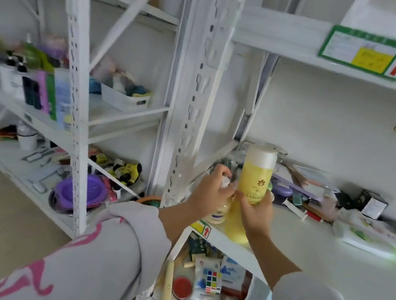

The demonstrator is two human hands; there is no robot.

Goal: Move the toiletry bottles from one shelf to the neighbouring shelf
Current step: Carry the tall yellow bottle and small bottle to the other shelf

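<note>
- Grey sleeves point(86, 256) fill the near foreground.
- White shelf point(318, 249) at right carries both bottles near its left edge.
- Right hand point(255, 214) curls its grip round the tall yellow bottle point(256, 177), upright.
- Left hand point(211, 191) wraps the small pump bottle point(219, 211) just left.

The single head-worn view looks forward and down, close over the white shelf point(318, 249) at arm's reach.

Tall yellow bottle point(256, 177) with white cap, upright, gripped low by right hand point(256, 215) above white shelf point(306, 247) front edge. Just left, touching: small pale bottle point(221, 209), top wrapped by left hand point(213, 191).
</note>
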